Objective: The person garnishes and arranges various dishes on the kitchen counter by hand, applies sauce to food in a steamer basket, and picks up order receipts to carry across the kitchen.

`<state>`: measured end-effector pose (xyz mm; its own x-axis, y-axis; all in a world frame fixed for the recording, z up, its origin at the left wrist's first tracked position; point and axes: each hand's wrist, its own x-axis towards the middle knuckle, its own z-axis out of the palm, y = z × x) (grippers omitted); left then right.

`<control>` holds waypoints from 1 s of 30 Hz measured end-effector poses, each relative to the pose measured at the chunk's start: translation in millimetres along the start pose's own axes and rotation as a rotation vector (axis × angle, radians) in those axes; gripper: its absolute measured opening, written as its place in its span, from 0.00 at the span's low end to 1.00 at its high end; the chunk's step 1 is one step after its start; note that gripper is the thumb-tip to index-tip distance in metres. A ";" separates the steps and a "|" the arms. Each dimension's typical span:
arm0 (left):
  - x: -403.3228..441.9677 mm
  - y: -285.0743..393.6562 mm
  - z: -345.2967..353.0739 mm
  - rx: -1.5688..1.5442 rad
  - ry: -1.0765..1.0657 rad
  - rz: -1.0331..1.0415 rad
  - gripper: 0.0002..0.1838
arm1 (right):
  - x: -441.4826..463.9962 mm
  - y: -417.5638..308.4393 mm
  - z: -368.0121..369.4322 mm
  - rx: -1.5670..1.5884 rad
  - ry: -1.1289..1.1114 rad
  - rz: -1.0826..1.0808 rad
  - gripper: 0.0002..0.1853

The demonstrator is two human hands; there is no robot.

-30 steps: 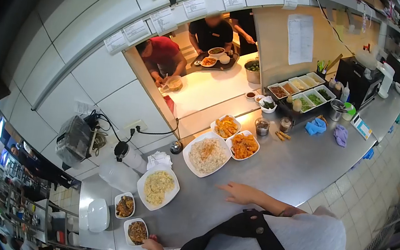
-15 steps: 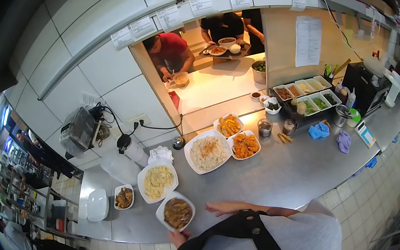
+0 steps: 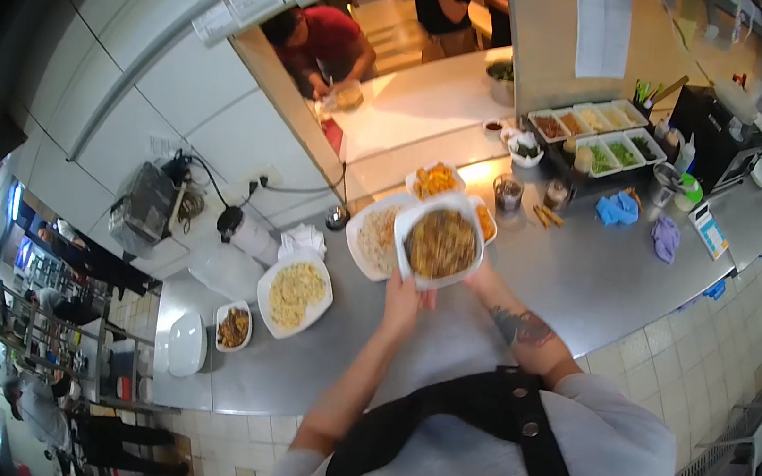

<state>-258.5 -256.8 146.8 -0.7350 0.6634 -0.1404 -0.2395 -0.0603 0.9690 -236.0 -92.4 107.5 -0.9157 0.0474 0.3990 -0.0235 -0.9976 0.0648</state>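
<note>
A white bowl of brown food [image 3: 440, 245] is held up over the counter, in front of the bowl of rice [image 3: 373, 239] and partly hiding a bowl of orange pieces [image 3: 486, 220]. My left hand [image 3: 403, 300] grips its near left edge. My right hand [image 3: 480, 281] holds the near right edge, its fingers partly hidden. Behind stands another bowl of orange food [image 3: 435, 182]. A bowl of pale yellow food [image 3: 296, 295] and a small bowl of brown pieces [image 3: 234, 326] rest to the left.
Beyond the pass window [image 3: 406, 113] a person in red [image 3: 328, 46] handles a container. On the right are topping trays [image 3: 602, 141], glass jars [image 3: 508, 192], a blue cloth [image 3: 617, 208] and a purple cloth [image 3: 666, 237]. Stacked white dishes [image 3: 187, 345] stand at left.
My left hand has carried the bowl of brown food rightward and up from the counter's left part. My right hand has come to it and taken hold. The tray beyond the window is out of sight.
</note>
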 end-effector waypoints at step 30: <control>237.4 12.1 127.7 0.067 -0.096 -0.253 0.11 | -42.7 -580.1 60.8 -2.932 1.207 -0.223 0.13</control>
<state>-354.9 -4.8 151.2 -0.5930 0.7187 -0.3630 -0.3634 0.1634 0.9172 -158.9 487.3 108.6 -0.5685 0.7366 0.3663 0.6529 0.6749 -0.3439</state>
